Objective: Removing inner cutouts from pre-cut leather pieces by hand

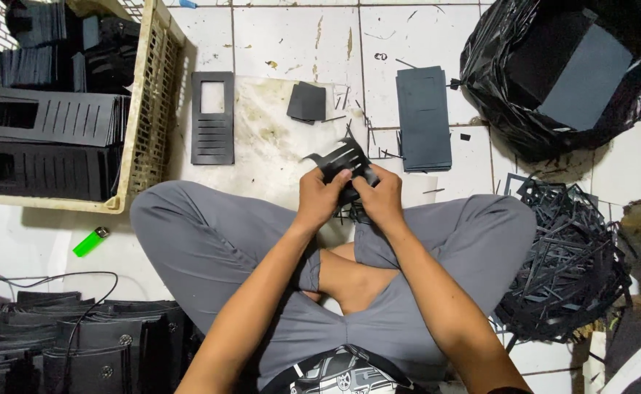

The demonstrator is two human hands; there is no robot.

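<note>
Currently, inventory from my seat on the floor, legs crossed.

Item one: black sheet (344, 164), die-cut with slots, pinched between both hands above my shins. My left hand (319, 197) is clamped on its near left edge, thumb on top; my right hand (382, 198) is clamped on its near right edge. Both fingers are closed on the sheet, and the hands touch each other. The sheet projects away from me, its long axis running forward and slightly left, with curled strips fanning out at the far end. Neither hand is nearer; they share it.

Item two: finished slotted panel (212, 117), flat on the tiles ahead and left, long axis pointing away from me.

Item three: small black pieces (306, 101), ahead, just beyond the sheet.

Item four: stack of blanks (423, 117), ahead and right, near my right hand.

Item five: crate (152, 95) of stacked panels, far left.

Item six: scrap heap (565, 263) of cut-out strips, right, touching my knee.

Item seven: black bag (495, 80), far right corner.

Item eight: green lighter (90, 241), left of my knee.

Open room: bare tile lies between panel and blanks.
</note>
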